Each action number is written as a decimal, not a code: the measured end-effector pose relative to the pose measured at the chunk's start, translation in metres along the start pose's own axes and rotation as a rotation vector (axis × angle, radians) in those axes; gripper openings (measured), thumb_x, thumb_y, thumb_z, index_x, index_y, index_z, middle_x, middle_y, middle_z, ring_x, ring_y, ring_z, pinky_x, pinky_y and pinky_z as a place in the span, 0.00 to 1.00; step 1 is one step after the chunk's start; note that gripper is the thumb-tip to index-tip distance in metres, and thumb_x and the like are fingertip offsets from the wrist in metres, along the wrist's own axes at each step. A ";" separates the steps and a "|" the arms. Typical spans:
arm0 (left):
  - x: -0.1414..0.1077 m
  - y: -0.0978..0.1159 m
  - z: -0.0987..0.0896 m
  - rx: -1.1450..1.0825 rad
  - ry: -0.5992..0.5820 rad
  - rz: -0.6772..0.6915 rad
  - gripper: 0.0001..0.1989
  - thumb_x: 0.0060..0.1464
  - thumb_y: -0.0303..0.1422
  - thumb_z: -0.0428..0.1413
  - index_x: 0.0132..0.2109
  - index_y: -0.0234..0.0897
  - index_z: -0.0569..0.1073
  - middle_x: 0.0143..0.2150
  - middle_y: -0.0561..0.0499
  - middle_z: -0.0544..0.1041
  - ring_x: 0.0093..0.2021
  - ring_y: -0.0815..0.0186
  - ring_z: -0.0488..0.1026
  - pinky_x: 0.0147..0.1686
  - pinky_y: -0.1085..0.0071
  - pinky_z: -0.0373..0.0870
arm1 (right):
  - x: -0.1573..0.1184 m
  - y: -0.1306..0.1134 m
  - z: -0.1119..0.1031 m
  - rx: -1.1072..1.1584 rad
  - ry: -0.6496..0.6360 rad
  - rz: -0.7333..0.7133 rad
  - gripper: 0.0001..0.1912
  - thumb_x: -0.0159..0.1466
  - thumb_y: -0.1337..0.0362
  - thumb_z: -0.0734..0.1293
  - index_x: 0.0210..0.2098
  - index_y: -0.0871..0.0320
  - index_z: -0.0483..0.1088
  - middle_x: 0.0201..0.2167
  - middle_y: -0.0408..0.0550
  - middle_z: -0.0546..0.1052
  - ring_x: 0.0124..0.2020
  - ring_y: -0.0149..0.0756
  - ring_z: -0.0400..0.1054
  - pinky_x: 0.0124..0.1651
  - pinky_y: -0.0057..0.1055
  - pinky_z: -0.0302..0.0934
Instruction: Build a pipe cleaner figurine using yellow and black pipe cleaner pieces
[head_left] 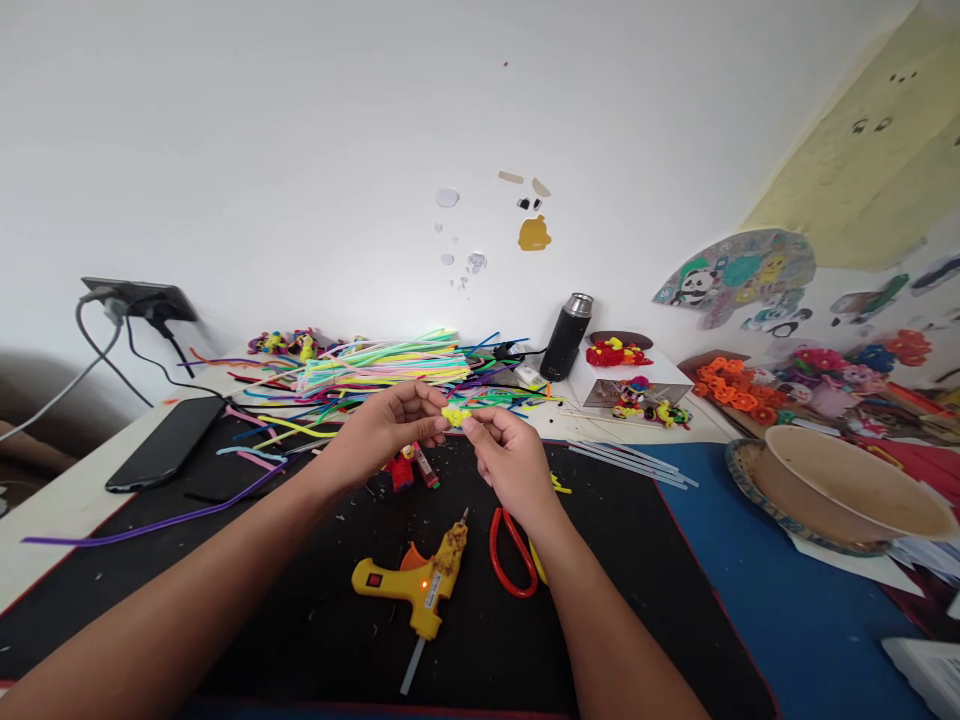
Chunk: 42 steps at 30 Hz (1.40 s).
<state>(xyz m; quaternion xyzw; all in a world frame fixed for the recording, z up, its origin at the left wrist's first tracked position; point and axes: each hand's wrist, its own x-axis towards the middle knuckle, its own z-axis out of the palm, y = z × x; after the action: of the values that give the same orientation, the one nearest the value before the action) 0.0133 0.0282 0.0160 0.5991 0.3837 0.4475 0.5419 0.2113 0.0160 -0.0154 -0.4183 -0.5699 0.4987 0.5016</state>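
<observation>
A small fuzzy yellow piece (455, 415) is held between my two hands above the black mat (337, 610). My left hand (397, 420) pinches its left side, and my right hand (510, 455) grips its right side with thumb and fingers. Below my hands, a yellow glue gun (427, 580) with a lit orange light lies on the mat, a clear glue stick protruding from its end. Pliers with a red handle (504, 560) and a yellow handle rest partly under my right forearm. Just under my left hand is a small red figure (402, 470) beside a small tube (426, 466).
Colourful pipe cleaners (382, 370) are piled at the back, near a black flask (567, 338). A phone (166, 443) lies left. Glue sticks (634, 463) and a beige bowl (855, 485) are right. A white box (630, 375) bears small fuzzy figures.
</observation>
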 end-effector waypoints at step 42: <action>0.001 0.043 -0.046 -0.072 0.183 0.128 0.19 0.45 0.39 0.75 0.38 0.35 0.77 0.29 0.53 0.79 0.30 0.66 0.76 0.35 0.68 0.72 | -0.037 -0.001 0.035 -0.424 -0.309 0.013 0.13 0.69 0.51 0.71 0.41 0.55 0.81 0.21 0.37 0.69 0.23 0.31 0.62 0.29 0.28 0.52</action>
<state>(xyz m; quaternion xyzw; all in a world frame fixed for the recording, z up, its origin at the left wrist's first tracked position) -0.0313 0.0385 0.0594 0.5591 0.3765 0.5474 0.4960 0.1824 -0.0252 -0.0201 -0.4365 -0.7289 0.4293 0.3065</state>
